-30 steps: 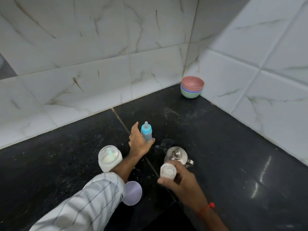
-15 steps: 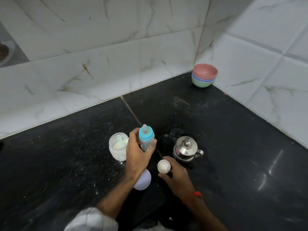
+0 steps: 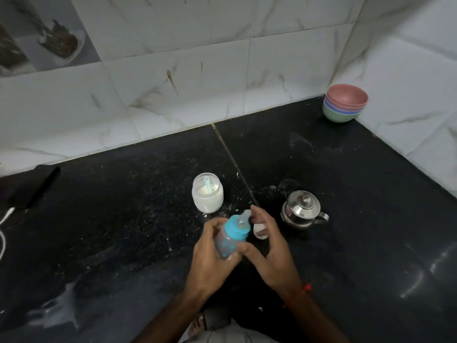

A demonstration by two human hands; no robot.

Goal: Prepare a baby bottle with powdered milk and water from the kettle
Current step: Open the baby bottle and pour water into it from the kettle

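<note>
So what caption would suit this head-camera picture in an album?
Left hand holds the baby bottle; right hand reaches its blue collar, kettle nearby.

Left hand (image 3: pixel 210 253): raised over the counter, fingers and thumb curled round the body of a tilted baby bottle (image 3: pixel 230 240).
Right hand (image 3: pixel 268 246): just beside the left, fingers loosely spread, thumb touching the bottle's base.
Forearms: both bare, reaching in from the bottom edge.
</note>
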